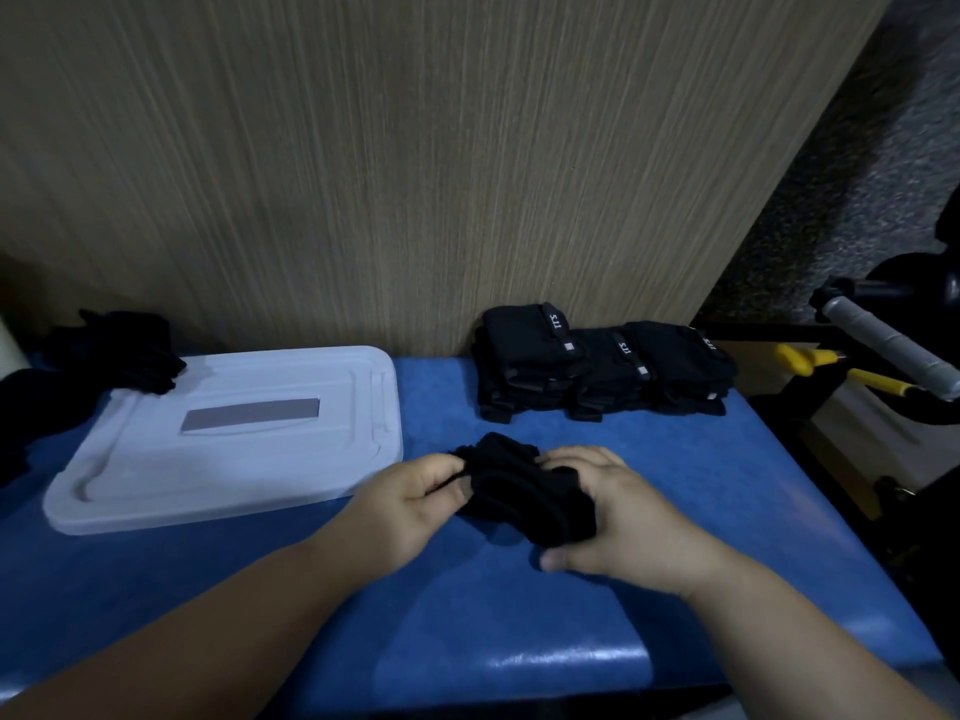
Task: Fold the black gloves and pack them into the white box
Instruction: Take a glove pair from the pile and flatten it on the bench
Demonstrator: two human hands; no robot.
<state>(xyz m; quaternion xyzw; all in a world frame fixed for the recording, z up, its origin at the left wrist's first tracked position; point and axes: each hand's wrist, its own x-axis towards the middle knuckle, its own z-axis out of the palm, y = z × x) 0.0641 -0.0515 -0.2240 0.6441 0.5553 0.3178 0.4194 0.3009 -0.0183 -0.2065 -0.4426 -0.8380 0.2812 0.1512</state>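
A black glove (524, 491) is bunched between both hands just above the blue padded surface (467, 605). My left hand (410, 506) pinches its left edge with thumb and fingers. My right hand (618, 522) grips its right side, thumb underneath. A flat white box lid (228, 459) lies to the left with a grey label on it. Folded black gloves (597, 366) with white markings are stacked at the back right against the wooden panel. More loose black gloves (124, 350) lie on the lid's far left corner.
A wood-grain panel (415, 174) stands directly behind the surface. Off the right edge stand a grey-handled bar (888, 345) and yellow-handled tools (831, 371). Dark cloth (21, 407) lies at the far left.
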